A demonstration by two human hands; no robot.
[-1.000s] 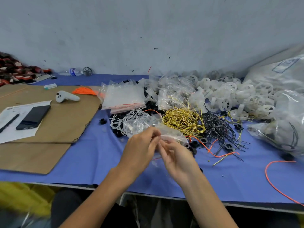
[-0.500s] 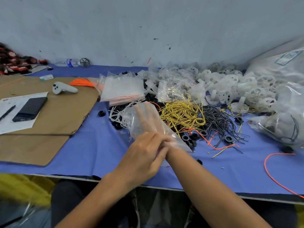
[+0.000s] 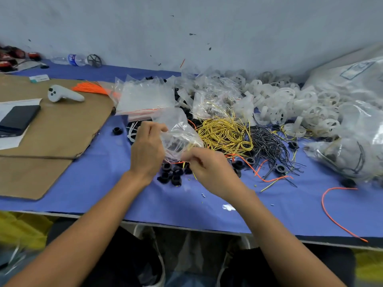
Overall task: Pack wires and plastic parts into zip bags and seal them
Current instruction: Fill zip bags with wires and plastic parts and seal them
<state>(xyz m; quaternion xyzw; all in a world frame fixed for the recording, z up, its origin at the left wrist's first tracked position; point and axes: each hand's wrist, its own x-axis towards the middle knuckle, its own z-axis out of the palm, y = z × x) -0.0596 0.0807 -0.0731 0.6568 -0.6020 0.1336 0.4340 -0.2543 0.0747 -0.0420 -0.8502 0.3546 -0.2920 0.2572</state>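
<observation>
**Bag held between both hands, mouth end towards the person**

Head view: just left of the frame's centre, a clear zip bag is held up off the blue worktop. The left hand has its fingers curled round the bag's left edge. The right hand pinches the bag's lower edge with bent fingers, though blur softens the fingertips there. The bag's long axis runs from upper left, where its far end puffs up free, down to lower right, where the two hands meet it. So the near, lower edge is the one both hands work, and it is probably the mouth. Something dark and a strand of yellow show through the plastic. Whether the strip is already pressed closed cannot be told.

The supplies lie on the right hand's side. The coil of yellow wires sits just right of the bag, and the black wires are further right. A cluster of black plastic rings lies on the worktop directly under the bag, between the wrists. For more filling, the right hand is the nearer one to the wires, while the left would keep the bag steady. A stack of empty bags rests above the left hand, and cardboard covers the frame's left.
</observation>
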